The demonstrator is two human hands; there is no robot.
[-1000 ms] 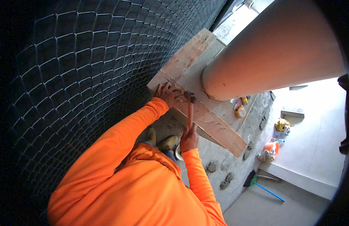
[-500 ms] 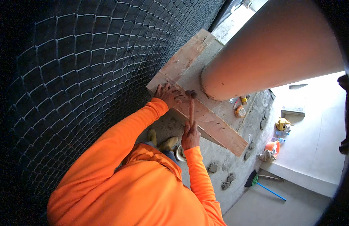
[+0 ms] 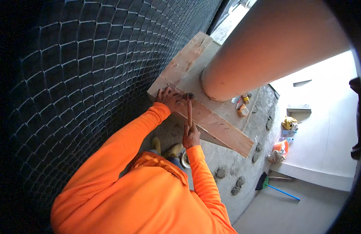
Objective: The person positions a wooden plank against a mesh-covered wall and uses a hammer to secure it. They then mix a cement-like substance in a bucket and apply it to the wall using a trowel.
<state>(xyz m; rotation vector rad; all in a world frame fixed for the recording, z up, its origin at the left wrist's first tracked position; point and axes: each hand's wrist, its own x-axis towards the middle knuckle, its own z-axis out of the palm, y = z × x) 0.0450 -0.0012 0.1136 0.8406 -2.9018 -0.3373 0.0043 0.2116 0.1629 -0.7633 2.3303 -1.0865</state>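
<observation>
My right hand [image 3: 191, 136] is closed round the wooden handle of a hammer [image 3: 189, 113]. The hammer's dark head is over the plank, close beside the fingers of my left hand [image 3: 168, 98]. That left hand rests on the wooden plank [image 3: 223, 132] near its corner, fingers bent and drawn together; whatever is between the fingertips is too small to make out. A second board [image 3: 186, 58] meets the plank at that corner, so the two frame part of a concrete base. Bent nails stick up from both boards.
A thick orange-brown column [image 3: 262, 50] rises from the concrete base [image 3: 227, 111]. Chain-link fence [image 3: 87, 78] runs along the left. A tape roll [image 3: 243, 111] lies near the column. Mortar lumps [image 3: 239, 183], an orange bucket [image 3: 281, 147] and a blue-handled broom [image 3: 282, 192] are at the right.
The whole view has shifted slightly. My right hand and the hammer have moved a little left, bringing the hammer head nearer my left fingers. The left hand stays on the plank.
</observation>
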